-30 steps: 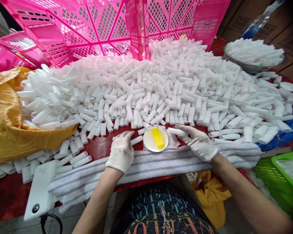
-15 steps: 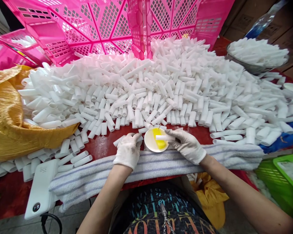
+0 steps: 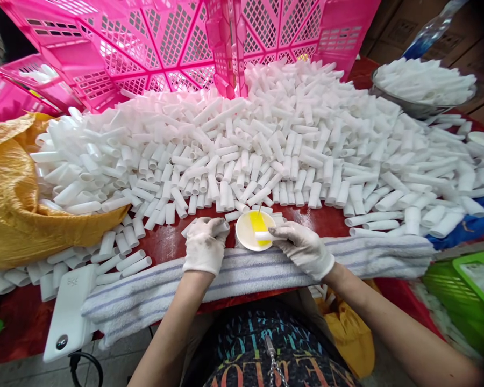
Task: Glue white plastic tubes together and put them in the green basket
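Between my gloved hands sits a small white dish (image 3: 244, 240) with a yellow sponge-like piece (image 3: 258, 221) in it. My right hand (image 3: 300, 246) pinches a short white plastic tube (image 3: 262, 236), its far end lying over the yellow piece. On the dish's left, my left hand (image 3: 205, 244) is closed around another white tube (image 3: 221, 228), and one more tube end pokes out on its far side. Beyond the dish spreads a big heap of similar white tubes (image 3: 234, 156).
A striped towel (image 3: 258, 271) lines the red table's (image 3: 165, 242) front edge. Pink crates (image 3: 157, 43) stand behind the heap. At left are a yellow sack (image 3: 44, 215) and a white power bank (image 3: 70, 309). A metal bowl of tubes (image 3: 415, 110) stands back right; a green basket (image 3: 454, 293) sits low right.
The tube in my right hand has moved slightly left and down across the yellow piece. My left hand has turned a little, so its held tube shows more plainly.
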`<action>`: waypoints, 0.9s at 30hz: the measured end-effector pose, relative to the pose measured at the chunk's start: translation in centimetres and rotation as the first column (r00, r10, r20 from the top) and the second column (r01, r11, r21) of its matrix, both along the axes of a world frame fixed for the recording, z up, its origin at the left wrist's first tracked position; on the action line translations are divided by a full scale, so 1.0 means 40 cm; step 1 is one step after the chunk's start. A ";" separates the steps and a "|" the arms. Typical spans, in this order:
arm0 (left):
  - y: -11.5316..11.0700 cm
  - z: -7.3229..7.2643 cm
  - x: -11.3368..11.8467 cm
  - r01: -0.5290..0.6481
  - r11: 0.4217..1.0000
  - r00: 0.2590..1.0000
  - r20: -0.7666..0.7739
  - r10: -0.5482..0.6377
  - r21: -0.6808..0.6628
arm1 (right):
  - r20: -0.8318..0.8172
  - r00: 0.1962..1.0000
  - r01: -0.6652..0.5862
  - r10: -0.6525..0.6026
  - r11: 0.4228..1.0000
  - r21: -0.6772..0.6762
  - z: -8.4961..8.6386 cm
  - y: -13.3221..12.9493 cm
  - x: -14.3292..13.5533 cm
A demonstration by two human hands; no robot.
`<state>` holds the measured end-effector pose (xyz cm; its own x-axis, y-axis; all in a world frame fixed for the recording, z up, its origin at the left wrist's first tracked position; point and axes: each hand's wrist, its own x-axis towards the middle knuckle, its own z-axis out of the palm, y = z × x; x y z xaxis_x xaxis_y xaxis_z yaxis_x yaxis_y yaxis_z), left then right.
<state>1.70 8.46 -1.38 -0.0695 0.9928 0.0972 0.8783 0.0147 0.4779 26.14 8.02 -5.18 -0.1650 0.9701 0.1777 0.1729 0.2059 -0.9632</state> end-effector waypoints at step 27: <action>-0.081 0.059 0.113 0.305 0.905 0.280 0.936 0.212 -0.297 | -0.142 0.964 0.122 -0.227 0.845 -0.520 0.092 -0.006 0.014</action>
